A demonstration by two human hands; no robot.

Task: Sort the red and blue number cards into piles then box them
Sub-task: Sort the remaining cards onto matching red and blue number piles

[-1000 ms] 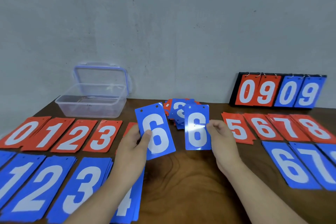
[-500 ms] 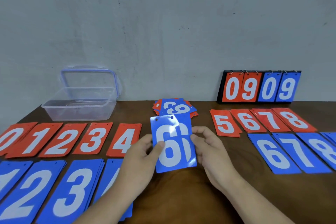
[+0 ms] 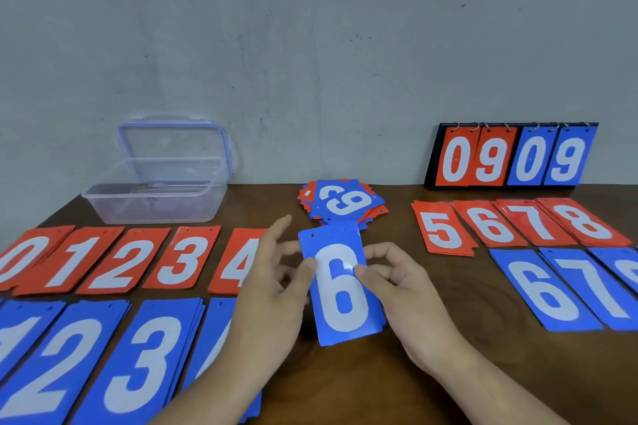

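We see left hand (image 3: 272, 290), right hand (image 3: 404, 290) fingers pinching blue 6 cards (image 3: 340, 297); they could slip askew before blue 6 pile (image 3: 542, 290) at 3 o'clock.

plain room: bare grey wall (image 3: 310, 45), wooden table (image 3: 348, 386)

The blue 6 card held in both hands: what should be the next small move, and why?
Probably carry the blue 6 card rightward and lay it on the blue 6 pile. The left hand and right hand pinch it by its edges, and that pile, beside the blue 7 pile, has the same colour and digit.
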